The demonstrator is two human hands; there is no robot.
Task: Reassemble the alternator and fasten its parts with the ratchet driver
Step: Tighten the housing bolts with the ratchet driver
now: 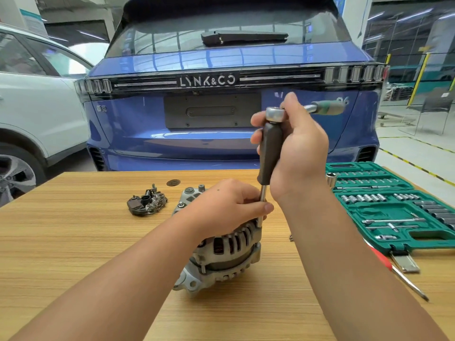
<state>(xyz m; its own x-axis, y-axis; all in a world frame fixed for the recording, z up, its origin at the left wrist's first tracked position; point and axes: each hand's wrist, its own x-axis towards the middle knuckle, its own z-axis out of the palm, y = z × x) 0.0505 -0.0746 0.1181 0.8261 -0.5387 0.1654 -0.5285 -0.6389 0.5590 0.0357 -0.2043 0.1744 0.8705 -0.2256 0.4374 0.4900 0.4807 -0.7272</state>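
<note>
While upright on the wooden table (pixel 73 242), alternator (pixel 226 257): near centre, finned housing facing camera, mounting lug at lower left.
Left hand (pixel 229 205): resting on top of alternator, thumb and fingers pinching the metal shaft (pixel 263 196) just above the housing.
Right hand (pixel 295 148): curled round the dark driver handle (pixel 270 153), held vertical over alternator's right edge.
Ratchet (pixel 322 108): chrome head seated on top of handle, green grip pointing right behind the hand.
Rectifier part (pixel 147 202): lying apart, left of alternator.
Socket set case (pixel 394 207): open, green, at right table edge.
Red screwdriver (pixel 398 274): lying just before case.
Background: blue car (pixel 147 134), white car (pixel 37 107).
</note>
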